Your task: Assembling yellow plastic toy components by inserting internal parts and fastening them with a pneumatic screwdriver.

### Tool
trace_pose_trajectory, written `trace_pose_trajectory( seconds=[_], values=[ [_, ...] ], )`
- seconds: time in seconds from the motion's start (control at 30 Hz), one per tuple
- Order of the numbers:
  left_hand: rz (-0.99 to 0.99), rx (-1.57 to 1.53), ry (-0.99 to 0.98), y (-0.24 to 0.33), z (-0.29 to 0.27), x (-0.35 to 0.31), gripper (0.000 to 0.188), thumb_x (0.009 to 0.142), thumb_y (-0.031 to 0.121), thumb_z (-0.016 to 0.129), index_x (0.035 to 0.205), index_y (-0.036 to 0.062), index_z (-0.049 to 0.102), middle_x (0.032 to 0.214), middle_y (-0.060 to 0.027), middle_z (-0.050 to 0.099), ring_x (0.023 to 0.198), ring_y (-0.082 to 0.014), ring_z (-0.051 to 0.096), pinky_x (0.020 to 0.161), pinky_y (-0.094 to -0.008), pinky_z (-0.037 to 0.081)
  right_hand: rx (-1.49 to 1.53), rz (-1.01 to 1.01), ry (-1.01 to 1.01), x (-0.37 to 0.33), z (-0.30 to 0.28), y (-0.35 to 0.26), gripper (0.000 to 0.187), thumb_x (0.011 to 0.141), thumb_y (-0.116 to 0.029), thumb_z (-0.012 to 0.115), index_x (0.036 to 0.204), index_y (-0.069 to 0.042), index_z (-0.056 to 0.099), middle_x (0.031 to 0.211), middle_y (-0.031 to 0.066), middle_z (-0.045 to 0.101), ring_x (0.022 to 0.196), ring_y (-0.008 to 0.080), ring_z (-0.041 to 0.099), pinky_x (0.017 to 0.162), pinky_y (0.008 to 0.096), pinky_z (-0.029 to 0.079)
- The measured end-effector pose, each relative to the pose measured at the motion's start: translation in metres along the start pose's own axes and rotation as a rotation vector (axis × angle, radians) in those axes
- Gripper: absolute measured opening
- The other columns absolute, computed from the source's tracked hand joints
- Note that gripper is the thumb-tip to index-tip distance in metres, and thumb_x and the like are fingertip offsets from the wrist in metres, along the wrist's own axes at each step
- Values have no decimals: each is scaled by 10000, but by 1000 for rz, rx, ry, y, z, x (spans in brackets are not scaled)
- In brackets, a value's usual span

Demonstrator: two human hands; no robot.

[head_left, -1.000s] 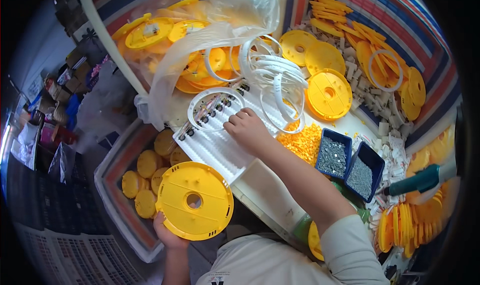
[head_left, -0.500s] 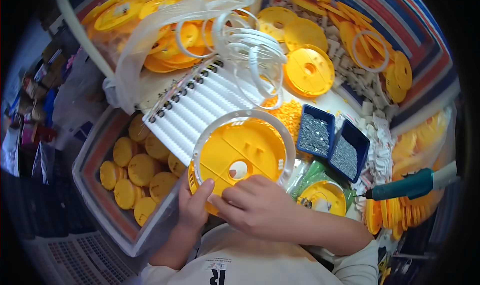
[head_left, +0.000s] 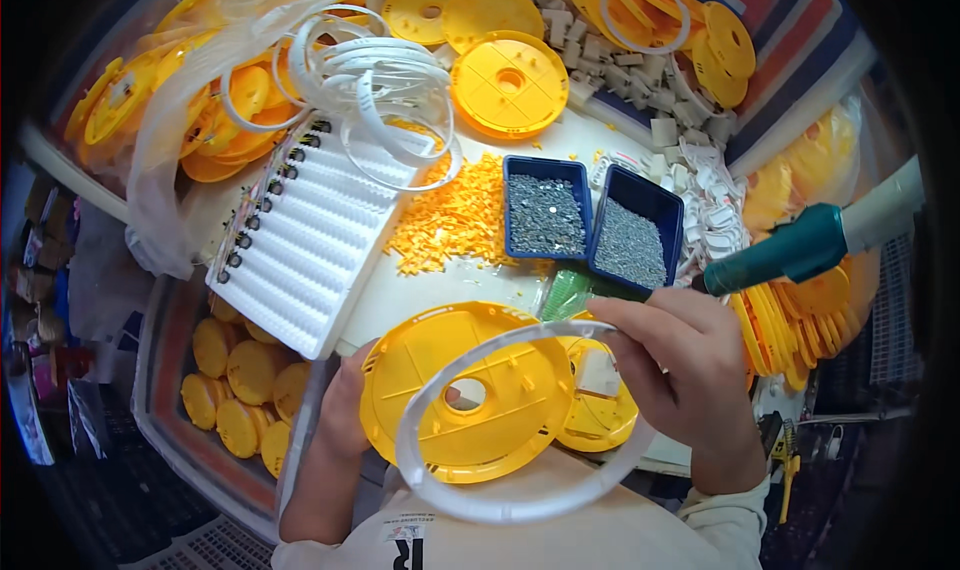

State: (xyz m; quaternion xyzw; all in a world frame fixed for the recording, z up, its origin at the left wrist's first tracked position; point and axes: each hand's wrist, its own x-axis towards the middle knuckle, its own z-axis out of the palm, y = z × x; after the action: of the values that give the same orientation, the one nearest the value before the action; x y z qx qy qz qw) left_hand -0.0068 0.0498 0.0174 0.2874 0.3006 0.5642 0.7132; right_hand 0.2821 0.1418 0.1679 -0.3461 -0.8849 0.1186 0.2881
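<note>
My left hand [head_left: 345, 410] grips the left rim of a round yellow plastic disc [head_left: 470, 390] with a centre hole, held close to my chest. My right hand [head_left: 680, 370] pinches a thin white plastic ring [head_left: 420, 475] at its upper right; the ring hangs in front of the disc, lifted off it toward me. A second yellow disc [head_left: 600, 420] lies on the white table [head_left: 420, 290] just under the right hand. Beyond the disc sits a white ribbed tray [head_left: 300, 240] with a row of black holes along its edge.
Two dark blue trays [head_left: 590, 215] of small grey parts stand beside a heap of small orange pieces [head_left: 455, 220]. Loose white rings [head_left: 370, 80], yellow discs [head_left: 505, 80] and a clear bag of discs [head_left: 190, 110] lie farther back. A teal-handled tool [head_left: 800, 250] hangs right. A bin of yellow discs [head_left: 235, 390] sits lower left.
The yellow disc came from my lower left up to my chest. My right hand left the ribbed tray, pressed on the disc, and now lifts a white ring away from it.
</note>
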Motion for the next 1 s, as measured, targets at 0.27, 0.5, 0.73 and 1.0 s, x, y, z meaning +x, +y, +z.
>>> trace_pose_trajectory(
  seconds=[0.27,0.5,0.73,1.0],
  values=[
    [-64,163,-119,-22,11,22,864,1096,644,346,1508,-111,423,1416,-226,620,1311,-278,612,1126,-411,479,-49,164,13,-54,45,25,313,864,28,748,1173,-20,750,793,127,714,664,273,705,588,377,540],
    [-141,185,-134,-18,26,30,890,1081,675,351,1489,-110,445,1418,-218,620,1321,-278,609,1114,-412,491,-134,209,-49,-60,44,31,254,895,-52,771,1147,-35,750,754,107,697,655,272,697,598,385,550],
    [-36,163,-247,-11,47,26,784,1001,446,670,1535,-67,413,1480,-193,570,1404,-257,535,1181,-417,422,-71,297,28,-65,56,34,185,920,-34,735,1103,-18,759,759,137,697,671,275,710,616,393,554],
    [-45,979,-155,25,50,49,323,1038,216,633,1261,-18,654,1065,-150,711,1035,-179,687,888,-358,527,550,590,114,-98,40,38,325,1053,-241,595,885,32,650,725,29,592,677,99,545,587,298,393]
  ],
)
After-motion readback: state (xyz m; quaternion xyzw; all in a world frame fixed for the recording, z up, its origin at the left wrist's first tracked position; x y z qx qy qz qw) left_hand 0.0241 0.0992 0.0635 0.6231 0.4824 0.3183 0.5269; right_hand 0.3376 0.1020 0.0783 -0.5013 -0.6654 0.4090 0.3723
